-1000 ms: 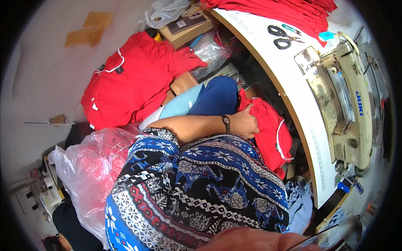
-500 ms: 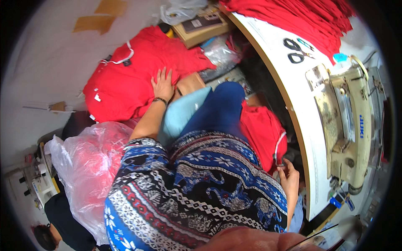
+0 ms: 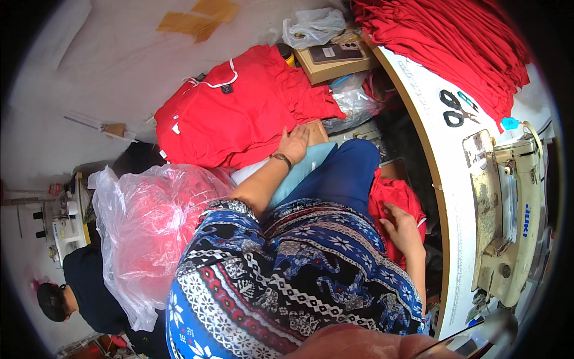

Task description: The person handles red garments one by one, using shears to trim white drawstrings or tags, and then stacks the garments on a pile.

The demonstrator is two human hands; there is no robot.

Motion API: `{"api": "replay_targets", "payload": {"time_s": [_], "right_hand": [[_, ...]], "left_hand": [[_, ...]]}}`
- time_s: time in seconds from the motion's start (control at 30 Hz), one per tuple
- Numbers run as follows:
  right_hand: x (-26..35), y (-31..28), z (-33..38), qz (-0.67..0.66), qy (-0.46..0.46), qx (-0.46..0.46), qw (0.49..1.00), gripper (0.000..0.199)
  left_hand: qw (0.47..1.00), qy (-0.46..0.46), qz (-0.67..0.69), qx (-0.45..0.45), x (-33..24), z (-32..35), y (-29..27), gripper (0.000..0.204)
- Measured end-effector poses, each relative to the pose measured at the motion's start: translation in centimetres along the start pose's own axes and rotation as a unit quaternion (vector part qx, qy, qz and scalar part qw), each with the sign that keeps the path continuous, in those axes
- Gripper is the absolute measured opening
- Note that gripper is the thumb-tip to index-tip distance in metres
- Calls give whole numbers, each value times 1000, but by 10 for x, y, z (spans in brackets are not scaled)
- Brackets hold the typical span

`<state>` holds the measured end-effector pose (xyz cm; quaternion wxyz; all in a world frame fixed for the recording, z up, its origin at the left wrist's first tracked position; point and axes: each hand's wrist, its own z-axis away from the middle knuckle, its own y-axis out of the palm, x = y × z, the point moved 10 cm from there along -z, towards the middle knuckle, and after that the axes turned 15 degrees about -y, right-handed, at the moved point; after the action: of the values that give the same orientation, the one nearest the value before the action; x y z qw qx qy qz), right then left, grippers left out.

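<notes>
I see the patterned top (image 3: 311, 257) in black, blue and white with dark-red bands, printed with elephants, star-like flowers and rows of diamonds. Beyond it to the left, my feed shows a bright red garment pile (image 3: 227, 125) with white cord (image 3: 235, 75). Left of the top, red tints a whitish translucent bag (image 3: 149, 221); ahead of it are navy trousers (image 3: 344, 173) and pale-blue fabric (image 3: 308, 164). To its right I get red cloth (image 3: 391, 188), a tan-edged white table (image 3: 457, 251) and a cream sewing machine (image 3: 526, 239).

A rumpled heap of red cloth (image 3: 239, 113) lies in loose folds, white trim (image 3: 235, 73) curving across its far side; a smaller red piece (image 3: 394, 191) sits bunched beside the blue-clad leg (image 3: 350, 170)
</notes>
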<state>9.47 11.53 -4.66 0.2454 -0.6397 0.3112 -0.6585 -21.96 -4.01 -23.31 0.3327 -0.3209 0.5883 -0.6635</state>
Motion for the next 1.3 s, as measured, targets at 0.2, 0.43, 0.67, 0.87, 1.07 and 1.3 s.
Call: {"api": "replay_targets", "payload": {"time_s": [0.2, 0.43, 0.67, 0.87, 1.07, 1.3], "right_hand": [[-10, 18, 17, -63, 52, -8, 997, 41], [-30, 25, 39, -113, 99, -48, 988, 40], [-32, 24, -2, -237, 44, -63, 968, 34], [-26, 52, -50, -548, 137, -81, 821, 47], [-22, 70, -69, -698, 153, -149, 684, 63], [-100, 61, -20, -570, 112, -268, 769, 44]], "left_hand": [[983, -42, -29, -175, 22, -9, -69, 50], [942, -121, 309, -45, 131, -47, -93, 36], [725, -215, 654, -27, 188, -58, -138, 41], [893, 13, 449, 16, 30, -14, -230, 39], [931, 272, 227, 88, -124, 74, -191, 31], [816, 327, 415, 235, -172, 106, -147, 28]]}}
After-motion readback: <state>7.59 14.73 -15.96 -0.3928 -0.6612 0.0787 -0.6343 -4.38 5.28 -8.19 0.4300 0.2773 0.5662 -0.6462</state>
